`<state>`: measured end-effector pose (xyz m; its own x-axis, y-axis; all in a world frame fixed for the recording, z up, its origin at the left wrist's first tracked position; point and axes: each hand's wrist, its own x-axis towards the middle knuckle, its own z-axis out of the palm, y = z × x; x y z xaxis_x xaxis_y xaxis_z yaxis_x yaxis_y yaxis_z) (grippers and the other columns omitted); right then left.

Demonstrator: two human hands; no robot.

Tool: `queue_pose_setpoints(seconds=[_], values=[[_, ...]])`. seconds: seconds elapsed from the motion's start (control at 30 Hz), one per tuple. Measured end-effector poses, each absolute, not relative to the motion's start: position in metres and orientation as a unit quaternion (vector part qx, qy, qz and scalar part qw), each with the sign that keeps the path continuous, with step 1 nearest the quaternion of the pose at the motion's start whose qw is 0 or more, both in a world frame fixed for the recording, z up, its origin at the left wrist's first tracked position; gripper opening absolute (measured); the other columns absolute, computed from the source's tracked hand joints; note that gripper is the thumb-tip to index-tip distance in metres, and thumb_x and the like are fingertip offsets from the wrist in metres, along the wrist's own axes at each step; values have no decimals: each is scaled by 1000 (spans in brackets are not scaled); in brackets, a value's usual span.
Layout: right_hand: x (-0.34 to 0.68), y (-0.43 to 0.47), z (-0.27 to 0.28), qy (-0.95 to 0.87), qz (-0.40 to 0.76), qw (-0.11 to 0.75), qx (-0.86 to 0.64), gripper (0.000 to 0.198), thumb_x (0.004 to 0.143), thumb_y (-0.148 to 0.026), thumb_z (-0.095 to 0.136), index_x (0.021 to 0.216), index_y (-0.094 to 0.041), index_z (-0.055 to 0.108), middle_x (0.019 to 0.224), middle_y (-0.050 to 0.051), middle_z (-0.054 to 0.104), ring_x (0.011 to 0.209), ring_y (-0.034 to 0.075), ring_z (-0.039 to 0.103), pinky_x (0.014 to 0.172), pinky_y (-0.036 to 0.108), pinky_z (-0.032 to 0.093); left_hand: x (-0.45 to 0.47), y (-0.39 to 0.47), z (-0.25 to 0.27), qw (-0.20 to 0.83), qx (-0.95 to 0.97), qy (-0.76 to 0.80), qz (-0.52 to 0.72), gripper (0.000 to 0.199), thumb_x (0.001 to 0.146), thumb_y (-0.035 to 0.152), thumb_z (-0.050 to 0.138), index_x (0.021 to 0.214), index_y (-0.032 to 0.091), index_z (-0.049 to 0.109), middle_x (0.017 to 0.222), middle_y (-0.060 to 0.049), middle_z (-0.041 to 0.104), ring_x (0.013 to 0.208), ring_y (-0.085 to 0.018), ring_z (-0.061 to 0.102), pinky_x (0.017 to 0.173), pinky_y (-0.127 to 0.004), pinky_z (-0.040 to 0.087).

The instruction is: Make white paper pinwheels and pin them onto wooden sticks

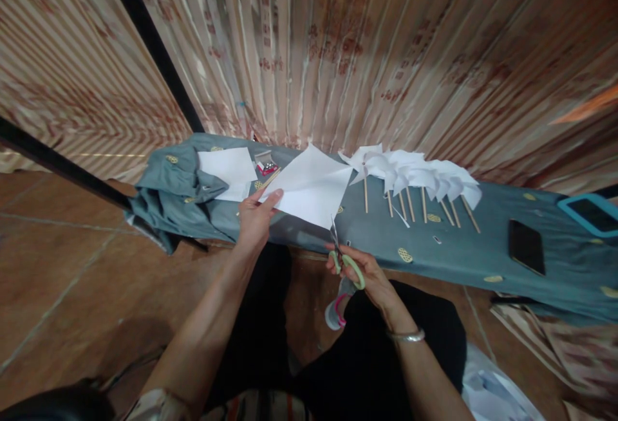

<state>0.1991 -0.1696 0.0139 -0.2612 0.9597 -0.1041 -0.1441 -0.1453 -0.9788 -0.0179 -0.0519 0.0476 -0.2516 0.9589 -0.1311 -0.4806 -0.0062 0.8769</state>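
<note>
Grey-green cloth point(466, 257) spreads beneath held paper point(311, 186), before patterned curtains point(333, 86).

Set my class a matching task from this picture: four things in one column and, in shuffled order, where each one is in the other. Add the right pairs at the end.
Things
1. Green-handled scissors
2. White sheet nearest the scissors
3. Paper pinwheels
4. Dark phone

Places
A. Flat on the cloth, near the blue-framed device
B. In the grip of the left hand
C. Overlapping in a row, sticks toward the person
D. In the grip of the right hand

Right pairs: 1-D, 2-B, 3-C, 4-A
</note>
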Motion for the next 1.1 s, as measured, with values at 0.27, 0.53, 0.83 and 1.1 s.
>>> queue_pose_setpoints(seconds=[0.27, 0.53, 0.83, 1.1], values=[[201, -167, 23, -489, 633, 426, -422, 62, 70, -57, 76, 121, -22, 67, 89, 5, 70, 76, 15, 62, 72, 29, 52, -7, -53, 42, 546, 277, 450, 650, 46, 41, 38, 91, 75, 13, 73, 71, -2, 72, 58, -14, 63, 56, -25, 50], [202, -167, 20, -490, 628, 427, -429, 64, 70, -58, 76, 122, -22, 67, 91, 6, 70, 77, 15, 60, 72, 30, 51, -7, -53, 42, 557, 277, 432, 653, 42, 44, 35, 90, 77, 13, 74, 70, -2, 72, 56, -13, 62, 54, -24, 50], [201, -166, 21, -462, 639, 431, -438, 59, 68, -54, 80, 117, -23, 70, 86, 4, 70, 72, 13, 59, 70, 27, 49, -8, -53, 41, 558, 277, 438, 648, 42, 43, 35, 90, 75, 13, 74, 68, -2, 72, 55, -12, 62, 51, -23, 48], [200, -166, 20, -464, 626, 426, -459, 54, 68, -50, 81, 114, -24, 71, 80, 3, 68, 71, 14, 59, 65, 27, 49, -9, -52, 40, 555, 278, 446, 645, 45, 42, 37, 90, 76, 13, 74, 69, -2, 72, 55, -13, 62, 54, -25, 50]])
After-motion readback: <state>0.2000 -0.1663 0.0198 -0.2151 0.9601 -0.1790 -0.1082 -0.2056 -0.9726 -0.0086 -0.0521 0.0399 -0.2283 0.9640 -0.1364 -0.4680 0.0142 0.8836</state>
